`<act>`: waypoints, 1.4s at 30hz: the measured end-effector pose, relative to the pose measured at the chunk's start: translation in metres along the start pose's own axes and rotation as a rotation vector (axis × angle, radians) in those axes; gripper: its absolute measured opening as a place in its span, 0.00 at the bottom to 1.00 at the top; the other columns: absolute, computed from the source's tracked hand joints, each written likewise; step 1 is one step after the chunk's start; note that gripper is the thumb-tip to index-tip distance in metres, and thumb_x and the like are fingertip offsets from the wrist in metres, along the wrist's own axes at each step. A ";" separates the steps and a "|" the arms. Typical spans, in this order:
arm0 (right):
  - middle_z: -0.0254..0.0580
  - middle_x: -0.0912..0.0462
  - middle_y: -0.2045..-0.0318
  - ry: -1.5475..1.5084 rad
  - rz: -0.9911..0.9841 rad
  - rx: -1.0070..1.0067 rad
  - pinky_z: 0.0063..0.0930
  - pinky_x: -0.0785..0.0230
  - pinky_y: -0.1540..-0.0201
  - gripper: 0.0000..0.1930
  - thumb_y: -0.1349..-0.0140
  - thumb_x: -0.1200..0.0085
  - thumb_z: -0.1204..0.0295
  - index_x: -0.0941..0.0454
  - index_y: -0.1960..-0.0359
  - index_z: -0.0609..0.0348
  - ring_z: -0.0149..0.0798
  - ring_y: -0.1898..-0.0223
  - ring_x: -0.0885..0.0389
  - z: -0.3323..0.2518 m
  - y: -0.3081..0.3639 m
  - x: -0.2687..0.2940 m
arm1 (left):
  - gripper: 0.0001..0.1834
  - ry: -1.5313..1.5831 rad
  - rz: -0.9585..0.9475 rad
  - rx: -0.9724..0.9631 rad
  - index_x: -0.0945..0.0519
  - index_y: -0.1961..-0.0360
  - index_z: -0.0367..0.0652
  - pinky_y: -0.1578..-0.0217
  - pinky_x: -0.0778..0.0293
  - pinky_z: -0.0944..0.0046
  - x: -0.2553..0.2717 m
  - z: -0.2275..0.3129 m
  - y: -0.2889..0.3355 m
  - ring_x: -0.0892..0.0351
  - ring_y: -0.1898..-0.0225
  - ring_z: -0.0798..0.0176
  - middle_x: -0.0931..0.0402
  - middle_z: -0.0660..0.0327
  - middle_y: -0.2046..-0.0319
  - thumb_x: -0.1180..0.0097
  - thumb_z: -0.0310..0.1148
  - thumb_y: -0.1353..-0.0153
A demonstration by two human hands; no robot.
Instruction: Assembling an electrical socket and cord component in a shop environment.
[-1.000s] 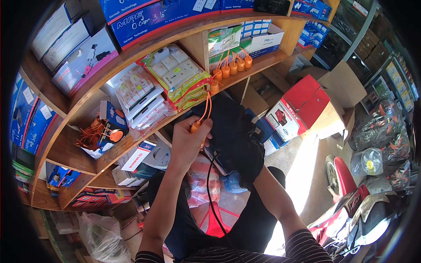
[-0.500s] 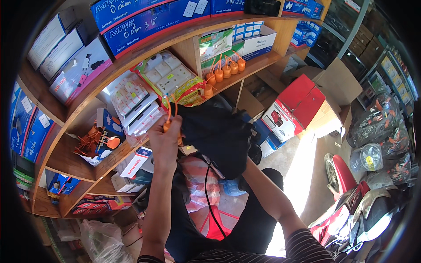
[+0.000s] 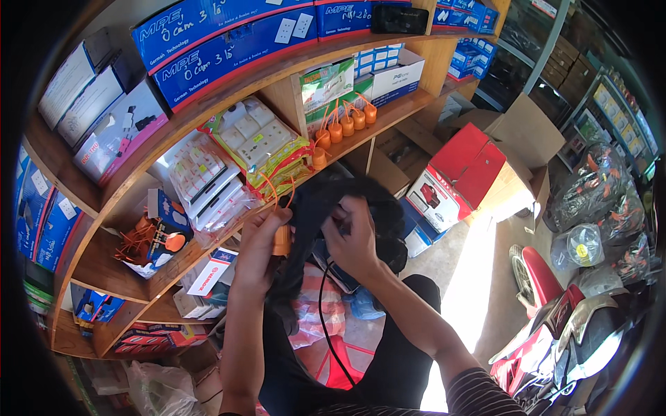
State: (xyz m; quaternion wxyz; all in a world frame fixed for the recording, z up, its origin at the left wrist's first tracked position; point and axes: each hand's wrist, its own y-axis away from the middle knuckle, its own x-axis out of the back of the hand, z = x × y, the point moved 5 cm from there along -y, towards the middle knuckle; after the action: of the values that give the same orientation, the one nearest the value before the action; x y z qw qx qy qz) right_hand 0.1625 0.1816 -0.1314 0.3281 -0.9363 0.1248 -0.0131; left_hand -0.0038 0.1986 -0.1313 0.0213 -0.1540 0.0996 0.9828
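Observation:
My left hand [image 3: 258, 243] is closed around an orange lamp holder [image 3: 281, 241], whose two thin orange wires loop up above the fingers. Against its right side hangs a black cloth [image 3: 303, 225], bunched and draped downward. My right hand [image 3: 354, 234] pinches a fold of this cloth with bent fingers, just right of the lamp holder. Several similar orange lamp holders [image 3: 347, 126] stand in a row on the shelf edge ahead, wires upward. Below my hands, a black cable [image 3: 323, 315] runs down toward my lap.
Wooden shelves [image 3: 277, 66] curve across the left and front, with blue boxes [image 3: 229, 52], packed power strips [image 3: 257, 135] and a carton of orange parts [image 3: 156, 236]. A red and white box [image 3: 454, 173] sits right of the shelves. A red motorbike [image 3: 548, 298] stands at right.
My right hand, covered by the spread black cloth before, now shows and grips a fold of it. The cloth is gathered closer to the lamp holder. My left hand keeps its hold, slightly lower.

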 end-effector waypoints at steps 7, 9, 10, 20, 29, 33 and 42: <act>0.47 0.19 0.64 -0.174 -0.440 -0.375 0.24 0.26 0.56 0.19 0.42 0.45 0.84 0.31 0.48 0.63 0.29 0.57 0.18 0.025 0.000 -0.014 | 0.10 0.174 -0.035 -0.009 0.24 0.66 0.47 0.81 0.29 0.70 -0.013 0.007 0.015 0.22 0.78 0.70 0.23 0.65 0.77 0.38 0.40 0.37; 0.46 0.19 0.61 -0.097 -0.409 -0.230 0.24 0.27 0.54 0.20 0.41 0.46 0.85 0.31 0.46 0.63 0.29 0.56 0.19 0.013 -0.007 -0.011 | 0.10 0.123 -0.092 0.034 0.24 0.66 0.47 0.81 0.29 0.71 -0.015 0.008 0.016 0.22 0.78 0.71 0.23 0.65 0.77 0.39 0.40 0.36; 0.45 0.18 0.58 -0.025 -0.385 -0.193 0.24 0.27 0.52 0.22 0.41 0.46 0.85 0.31 0.44 0.63 0.28 0.54 0.20 0.008 -0.010 -0.010 | 0.10 0.116 -0.091 0.049 0.24 0.66 0.47 0.81 0.29 0.71 -0.015 0.007 0.016 0.22 0.78 0.71 0.23 0.65 0.77 0.39 0.40 0.36; 0.37 0.19 0.54 -0.462 -0.303 -0.423 0.23 0.26 0.52 0.20 0.33 0.47 0.80 0.33 0.40 0.64 0.27 0.55 0.20 0.010 -0.008 -0.008 | 0.11 0.005 -0.157 -0.096 0.25 0.68 0.45 0.80 0.28 0.72 -0.019 0.004 0.012 0.22 0.78 0.71 0.23 0.65 0.77 0.41 0.39 0.32; 0.39 0.16 0.58 -0.602 -0.286 -0.635 0.27 0.22 0.59 0.13 0.35 0.41 0.74 0.27 0.52 0.62 0.31 0.61 0.16 0.017 0.018 -0.033 | 0.09 0.184 -0.078 -0.210 0.24 0.65 0.46 0.80 0.27 0.70 -0.008 0.014 0.014 0.20 0.77 0.68 0.24 0.65 0.77 0.39 0.38 0.34; 0.39 0.16 0.59 0.213 -0.554 0.002 0.33 0.24 0.54 0.13 0.36 0.41 0.70 0.26 0.54 0.61 0.35 0.57 0.17 -0.001 0.007 -0.028 | 0.09 0.206 -0.217 -0.187 0.26 0.68 0.45 0.81 0.25 0.69 -0.006 0.017 0.019 0.18 0.74 0.67 0.25 0.65 0.77 0.39 0.35 0.35; 0.43 0.22 0.48 0.134 -0.477 -0.274 0.34 0.31 0.42 0.25 0.36 0.43 0.69 0.32 0.38 0.62 0.39 0.46 0.24 0.051 0.011 -0.014 | 0.15 -0.193 -0.032 -0.284 0.27 0.55 0.45 0.74 0.29 0.71 -0.003 0.015 0.005 0.23 0.74 0.71 0.22 0.60 0.76 0.55 0.46 0.25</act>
State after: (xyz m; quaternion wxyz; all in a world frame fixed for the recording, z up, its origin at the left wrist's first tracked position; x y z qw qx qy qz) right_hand 0.1523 0.2075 -0.1774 0.1772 -0.9719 -0.0769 -0.1347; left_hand -0.0054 0.1967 -0.1153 0.0242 -0.0618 -0.0454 0.9968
